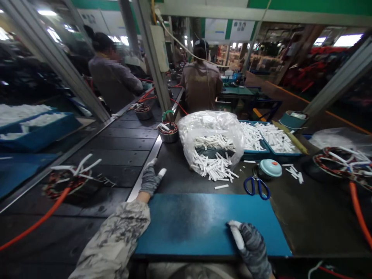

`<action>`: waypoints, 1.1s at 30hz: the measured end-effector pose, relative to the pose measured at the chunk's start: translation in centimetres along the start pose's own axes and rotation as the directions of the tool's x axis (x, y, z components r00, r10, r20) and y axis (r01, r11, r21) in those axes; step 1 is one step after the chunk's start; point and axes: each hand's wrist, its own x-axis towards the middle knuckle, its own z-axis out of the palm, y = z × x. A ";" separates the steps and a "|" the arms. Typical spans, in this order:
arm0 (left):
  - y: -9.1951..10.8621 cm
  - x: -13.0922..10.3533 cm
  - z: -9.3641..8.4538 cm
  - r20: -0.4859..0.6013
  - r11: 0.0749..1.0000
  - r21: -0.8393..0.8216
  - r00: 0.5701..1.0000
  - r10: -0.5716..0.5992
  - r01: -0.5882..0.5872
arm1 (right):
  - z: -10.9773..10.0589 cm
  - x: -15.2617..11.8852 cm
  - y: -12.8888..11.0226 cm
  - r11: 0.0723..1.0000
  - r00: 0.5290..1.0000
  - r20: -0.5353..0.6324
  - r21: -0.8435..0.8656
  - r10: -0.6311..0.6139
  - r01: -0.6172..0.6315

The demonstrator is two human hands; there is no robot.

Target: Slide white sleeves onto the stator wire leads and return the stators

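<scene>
My left hand (151, 179), in a grey patterned glove with white finger covers, reaches over the metal rail (135, 192) beside the conveyor. Its fingers are spread and hold nothing. Fingers curled in, my right hand (250, 242) rests at the lower right of the blue mat (200, 219); nothing shows sticking out of it. Beyond the mat, a clear plastic bag (188, 141) spills short white tubes (215, 168). Blue-handled scissors (257, 188) lie by a small light-blue-lidded container (270, 168). Farther up stands a wound motor stator (167, 132) with white sleeves on its leads.
Another stator (69, 180) with an orange lead sits on the conveyor (122, 159) at left, and one (343, 164) at right. Blue trays (286, 155) of white tubes stand behind. Metal posts (154, 58) rise around the bench. Two people (200, 83) work ahead.
</scene>
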 end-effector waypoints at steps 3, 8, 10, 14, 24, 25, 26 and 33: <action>-0.3 0.0 0.5 0.048 0.989 0.112 0.995 0.088 -0.093 | -0.2 0.4 0.1 0.998 0.992 -0.104 -0.008 -0.065 0.064; -0.4 -0.2 1.6 0.049 0.971 0.202 0.992 0.118 -0.125 | -0.5 1.2 0.1 0.978 0.967 -0.152 -0.077 -0.204 0.194; -0.5 -0.2 1.8 0.049 0.967 0.220 0.991 0.121 -0.129 | -0.6 1.2 0.1 0.977 0.967 -0.146 -0.078 -0.206 0.197; -0.7 -0.1 1.9 0.044 0.959 0.249 0.991 0.125 -0.132 | -0.6 1.2 0.0 0.982 0.974 -0.131 -0.074 -0.183 0.175; -0.9 -0.1 2.1 0.036 0.958 0.248 0.990 0.140 -0.144 | -1.0 1.9 -0.3 0.971 0.963 -0.144 -0.107 -0.228 0.214; -0.9 -0.1 2.1 0.037 0.957 0.249 0.989 0.141 -0.146 | -1.0 2.0 -0.3 0.970 0.963 -0.143 -0.111 -0.229 0.214; -0.9 -0.1 2.1 0.037 0.957 0.250 0.989 0.143 -0.148 | -1.1 2.0 -0.4 0.970 0.963 -0.143 -0.116 -0.229 0.213; -1.1 -0.1 2.2 0.034 0.957 0.246 0.988 0.152 -0.156 | -1.0 1.7 -0.3 0.968 0.962 -0.140 -0.125 -0.235 0.219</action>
